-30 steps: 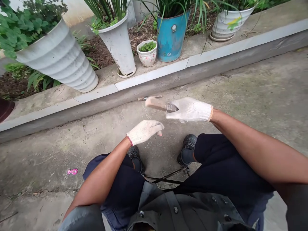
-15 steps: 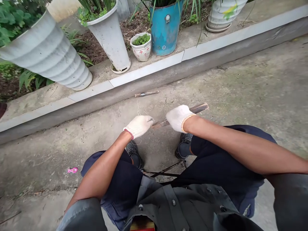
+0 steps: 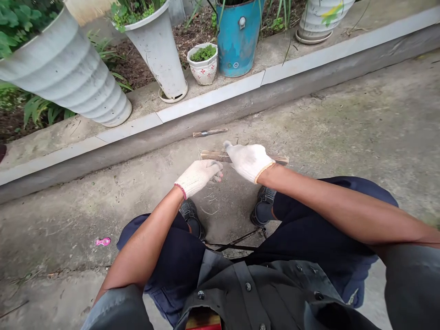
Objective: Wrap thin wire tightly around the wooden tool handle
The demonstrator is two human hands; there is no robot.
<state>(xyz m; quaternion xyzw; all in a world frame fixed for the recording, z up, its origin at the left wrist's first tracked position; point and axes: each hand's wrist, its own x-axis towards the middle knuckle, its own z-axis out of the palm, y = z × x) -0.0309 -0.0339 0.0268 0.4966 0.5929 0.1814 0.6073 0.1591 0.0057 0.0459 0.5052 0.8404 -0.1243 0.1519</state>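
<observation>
My right hand (image 3: 250, 161), in a white knit glove, grips a strip of wood (image 3: 211, 156) held roughly level above the concrete. Thin pale string is wound around the strip just left of that hand. My left hand (image 3: 199, 176), gloved too, is just below the strip's left end with its fingers curled in a pinch. Fine string (image 3: 210, 211) trails by the left hand, and its fingers close on a strand. On the ground beyond lies a short stick (image 3: 210, 132) with thread wrapped around its middle; a faint strand runs from near it toward my left hand.
A raised concrete curb with white tile edging (image 3: 213, 100) crosses ahead. On it stand a ribbed white planter (image 3: 79, 73), a tall white pot (image 3: 156, 50), a small flowered pot (image 3: 203, 66) and a blue bucket (image 3: 239, 43). A pink object (image 3: 103, 241) lies on the ground left of my knee.
The wood strip has turned and risen; its left end now lies above my left hand rather than at its fingertips. My right hand has shifted left and rolled, its thumb side showing.
</observation>
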